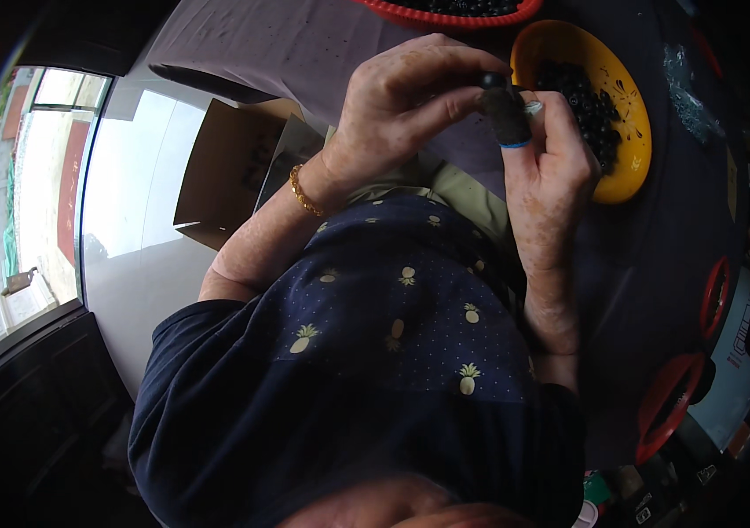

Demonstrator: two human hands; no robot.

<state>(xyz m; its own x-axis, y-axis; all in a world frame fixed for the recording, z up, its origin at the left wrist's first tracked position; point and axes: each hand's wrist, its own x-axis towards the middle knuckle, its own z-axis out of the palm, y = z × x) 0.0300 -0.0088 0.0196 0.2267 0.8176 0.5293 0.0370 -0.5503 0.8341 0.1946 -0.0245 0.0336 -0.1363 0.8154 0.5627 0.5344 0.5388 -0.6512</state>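
My left hand [401, 101] is closed, pinching a small round black piece [493, 80] between thumb and fingertips. Close against it, my right hand [555, 167] is also closed, its thumb wearing a dark finger cot [508, 119] with a blue edge. A thin pale, shiny thing [532, 107] pokes out between the right thumb and curled fingers; its kind is hidden. Just beyond the right hand stands a yellow oval bowl [634, 167] holding many shiny black round pieces [581, 101] and dark scraps.
A red basket [445, 19] full of similar dark pieces stands at the far edge. Crumpled clear plastic [687, 97] lies right of the bowl on the dark purple cloth [621, 255]. An open cardboard box [221, 176] sits left. Red-rimmed items [669, 405] are at the lower right.
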